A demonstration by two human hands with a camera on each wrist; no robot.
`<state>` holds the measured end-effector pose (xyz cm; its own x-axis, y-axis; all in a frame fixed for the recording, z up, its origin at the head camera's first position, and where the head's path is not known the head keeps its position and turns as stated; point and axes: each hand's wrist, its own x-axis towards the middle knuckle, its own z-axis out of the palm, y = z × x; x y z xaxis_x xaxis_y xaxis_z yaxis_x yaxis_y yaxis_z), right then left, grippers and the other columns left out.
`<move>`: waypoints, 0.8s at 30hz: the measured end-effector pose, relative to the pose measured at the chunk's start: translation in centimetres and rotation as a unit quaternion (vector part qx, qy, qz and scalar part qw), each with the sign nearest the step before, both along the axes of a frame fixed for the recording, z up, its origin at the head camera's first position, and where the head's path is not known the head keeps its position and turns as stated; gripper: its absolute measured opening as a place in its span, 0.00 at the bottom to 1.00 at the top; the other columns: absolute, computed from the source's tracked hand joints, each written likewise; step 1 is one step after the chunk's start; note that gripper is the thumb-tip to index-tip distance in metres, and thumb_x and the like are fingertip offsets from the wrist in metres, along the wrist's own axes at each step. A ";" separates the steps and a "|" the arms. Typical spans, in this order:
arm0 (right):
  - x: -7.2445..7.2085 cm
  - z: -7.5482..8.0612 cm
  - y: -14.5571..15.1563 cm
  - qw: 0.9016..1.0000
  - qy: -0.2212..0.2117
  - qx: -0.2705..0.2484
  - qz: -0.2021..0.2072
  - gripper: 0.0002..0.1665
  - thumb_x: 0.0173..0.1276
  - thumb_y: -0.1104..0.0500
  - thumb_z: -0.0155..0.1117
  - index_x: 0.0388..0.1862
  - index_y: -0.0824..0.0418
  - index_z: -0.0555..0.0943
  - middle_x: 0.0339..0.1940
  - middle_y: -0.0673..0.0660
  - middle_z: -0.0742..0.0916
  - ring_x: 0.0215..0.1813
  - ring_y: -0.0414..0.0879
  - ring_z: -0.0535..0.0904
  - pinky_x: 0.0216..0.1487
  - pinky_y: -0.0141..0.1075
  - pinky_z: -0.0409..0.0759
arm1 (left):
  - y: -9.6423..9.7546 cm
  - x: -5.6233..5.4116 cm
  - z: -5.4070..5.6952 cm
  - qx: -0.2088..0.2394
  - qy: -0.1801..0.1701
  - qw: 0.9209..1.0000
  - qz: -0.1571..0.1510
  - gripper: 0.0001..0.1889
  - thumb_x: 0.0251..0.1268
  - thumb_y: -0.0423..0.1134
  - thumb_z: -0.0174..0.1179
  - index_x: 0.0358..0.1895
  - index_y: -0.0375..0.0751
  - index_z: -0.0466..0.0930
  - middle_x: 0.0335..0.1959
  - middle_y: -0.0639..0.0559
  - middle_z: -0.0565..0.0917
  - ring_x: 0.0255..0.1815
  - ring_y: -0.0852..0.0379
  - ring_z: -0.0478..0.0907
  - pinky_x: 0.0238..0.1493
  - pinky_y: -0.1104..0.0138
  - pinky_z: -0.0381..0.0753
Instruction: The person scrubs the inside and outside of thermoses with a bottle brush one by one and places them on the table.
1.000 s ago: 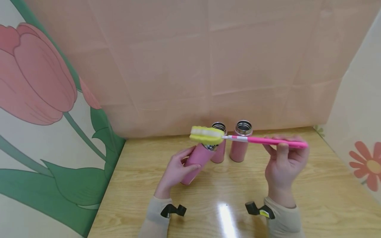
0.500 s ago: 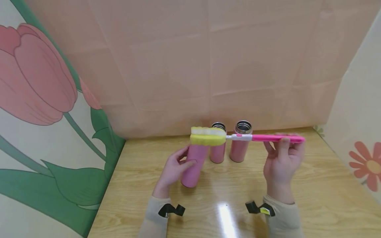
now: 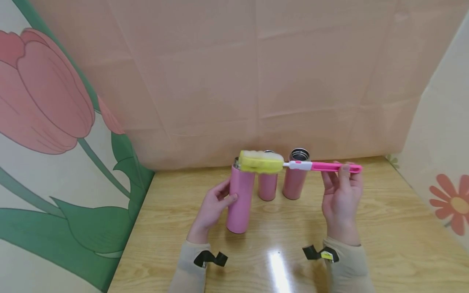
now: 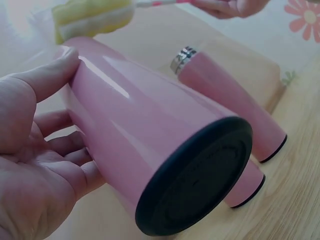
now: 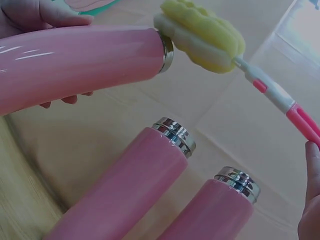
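My left hand (image 3: 212, 207) grips a pink thermos bottle (image 3: 240, 203) around its side, holding it almost upright. The left wrist view shows the bottle's black base (image 4: 195, 180) raised off the table. With thumb and fingers my right hand (image 3: 342, 199) pinches the pink handle (image 3: 333, 167) of a bottle brush, held level. Its yellow and white sponge head (image 3: 261, 162) lies across the bottle's mouth, outside it. In the right wrist view the sponge end (image 5: 200, 37) is right at the metal neck (image 5: 166, 52); whether they touch I cannot tell.
Two more pink thermos bottles, a middle one (image 3: 268, 188) and a right one (image 3: 294, 183), stand uncapped on the wooden table (image 3: 176, 195) behind the hands. A peach cloth (image 3: 205, 101) hangs at the back. Patterned walls flank the table.
The held bottle has swung from a rightward tilt to nearly upright. My right hand has moved left and slightly up, and the sponge head has shifted slightly right and up.
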<state>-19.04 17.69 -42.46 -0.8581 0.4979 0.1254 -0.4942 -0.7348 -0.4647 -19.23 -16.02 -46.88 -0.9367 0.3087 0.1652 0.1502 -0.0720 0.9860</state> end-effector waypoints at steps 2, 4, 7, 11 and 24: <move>0.0 0.0 0.0 1.000 -0.002 -0.001 -0.001 0.14 0.78 0.60 0.65 0.53 0.66 0.74 0.50 0.62 0.83 0.46 0.52 0.88 0.54 0.40 0.87 | 0.1 0.0 0.0 0.008 -0.004 1.000 -0.007 0.36 0.78 0.38 0.67 0.83 0.35 0.63 0.77 0.37 0.73 0.75 0.41 0.72 0.71 0.58 0.77; 0.0 0.0 0.1 1.000 -0.001 -0.005 -0.003 0.15 0.77 0.60 0.67 0.53 0.66 0.75 0.50 0.63 0.83 0.46 0.52 0.88 0.53 0.40 0.87 | 0.2 0.0 0.0 0.016 -0.008 1.000 -0.012 0.36 0.79 0.38 0.66 0.83 0.34 0.62 0.77 0.35 0.72 0.75 0.41 0.73 0.70 0.59 0.78; 0.1 0.0 0.2 1.000 0.006 -0.015 -0.003 0.16 0.76 0.60 0.68 0.54 0.67 0.75 0.51 0.64 0.83 0.46 0.53 0.88 0.53 0.40 0.87 | 0.3 0.1 0.0 0.033 -0.014 0.999 -0.016 0.35 0.80 0.37 0.64 0.83 0.32 0.62 0.77 0.33 0.72 0.73 0.44 0.75 0.68 0.60 0.79; 0.1 -0.1 0.2 1.000 0.004 -0.013 0.004 0.16 0.76 0.60 0.67 0.54 0.67 0.75 0.50 0.63 0.83 0.46 0.52 0.88 0.52 0.39 0.87 | 0.4 0.2 0.0 0.059 -0.009 0.998 -0.026 0.33 0.81 0.35 0.61 0.82 0.28 0.61 0.74 0.29 0.73 0.68 0.50 0.79 0.65 0.61 0.82; -0.5 -0.7 0.3 0.996 -0.059 0.029 0.063 0.12 0.77 0.60 0.69 0.49 0.66 0.77 0.45 0.59 0.84 0.42 0.50 0.87 0.51 0.39 0.88 | 0.6 0.1 0.0 0.110 -0.018 0.994 -0.007 0.30 0.86 0.34 0.50 0.82 0.27 0.57 0.74 0.32 0.73 0.66 0.53 0.79 0.69 0.56 0.79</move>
